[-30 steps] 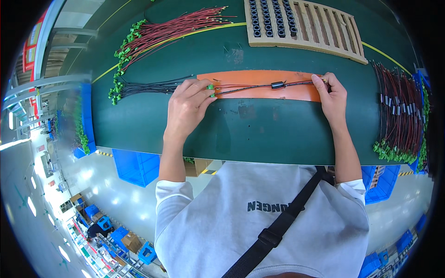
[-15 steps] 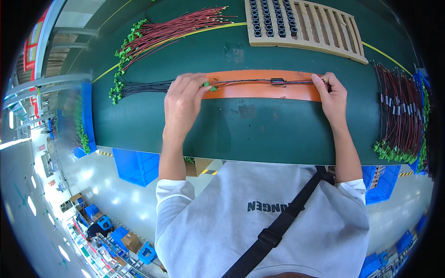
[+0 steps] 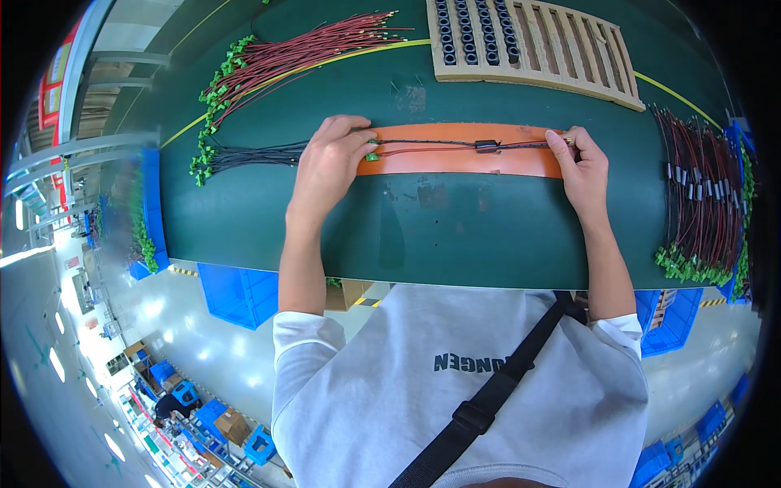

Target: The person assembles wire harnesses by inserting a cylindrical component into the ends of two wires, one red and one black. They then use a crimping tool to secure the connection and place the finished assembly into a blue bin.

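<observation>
A black wire and a red wire [image 3: 423, 150] stretch side by side over an orange strip [image 3: 455, 166] on the green table. Both pass through a small black ferrite core [image 3: 487, 146] towards their right end. My left hand [image 3: 327, 163] is closed at the left end of the wires, where a green connector [image 3: 372, 154] shows beside the fingertips; the black wire's end is hidden in the fingers. At the right end, the thumb and fingers of my right hand [image 3: 584, 167] pinch the wire tips, which have gold-coloured terminals.
Black wires [image 3: 256, 154] with green connectors lie left of my left hand, red wires [image 3: 317, 45] behind them. A wooden slotted rack [image 3: 533, 45] with several columns of black cores stands at the back. Finished-looking wire bundles [image 3: 704, 195] lie at the right edge.
My left hand has shifted slightly right and up. The two wires now lie straighter and more apart at their left part. My right hand keeps its pinch.
</observation>
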`<state>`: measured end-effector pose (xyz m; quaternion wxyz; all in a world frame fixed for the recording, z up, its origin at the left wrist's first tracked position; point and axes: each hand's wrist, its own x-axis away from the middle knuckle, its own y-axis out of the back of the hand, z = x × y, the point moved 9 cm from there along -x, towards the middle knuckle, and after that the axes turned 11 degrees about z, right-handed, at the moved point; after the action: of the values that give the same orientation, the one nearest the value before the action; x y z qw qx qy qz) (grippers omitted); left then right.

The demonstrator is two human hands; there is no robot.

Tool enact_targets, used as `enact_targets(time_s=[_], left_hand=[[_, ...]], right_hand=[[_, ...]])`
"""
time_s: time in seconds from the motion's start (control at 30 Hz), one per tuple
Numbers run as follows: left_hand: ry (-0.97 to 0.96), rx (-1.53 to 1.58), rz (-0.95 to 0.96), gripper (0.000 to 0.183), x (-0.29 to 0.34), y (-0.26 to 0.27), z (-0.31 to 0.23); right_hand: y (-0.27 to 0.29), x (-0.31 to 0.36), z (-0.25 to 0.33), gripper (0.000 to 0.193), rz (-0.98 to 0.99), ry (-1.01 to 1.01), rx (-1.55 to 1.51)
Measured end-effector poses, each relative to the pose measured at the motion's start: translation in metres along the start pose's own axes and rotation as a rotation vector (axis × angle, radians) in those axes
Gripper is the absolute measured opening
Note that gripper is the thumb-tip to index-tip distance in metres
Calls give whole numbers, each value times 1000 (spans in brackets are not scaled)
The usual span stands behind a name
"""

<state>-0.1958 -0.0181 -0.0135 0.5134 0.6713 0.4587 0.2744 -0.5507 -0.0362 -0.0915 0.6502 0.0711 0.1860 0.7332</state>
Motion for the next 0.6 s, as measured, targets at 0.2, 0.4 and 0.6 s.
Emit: enact_targets(time_s=[0.2, 0.4, 0.6], left_hand=[[-90, 134, -16, 31, -14, 11, -35], [-209, 310, 15, 38, -46, -39, -96], [-207, 371, 49, 29, -68, -74, -98]], right_hand=[[7, 2, 2, 29, -28, 9, 127], [7, -2, 21, 26, -17, 45, 238], [8, -2, 30, 23, -43, 126, 374]])
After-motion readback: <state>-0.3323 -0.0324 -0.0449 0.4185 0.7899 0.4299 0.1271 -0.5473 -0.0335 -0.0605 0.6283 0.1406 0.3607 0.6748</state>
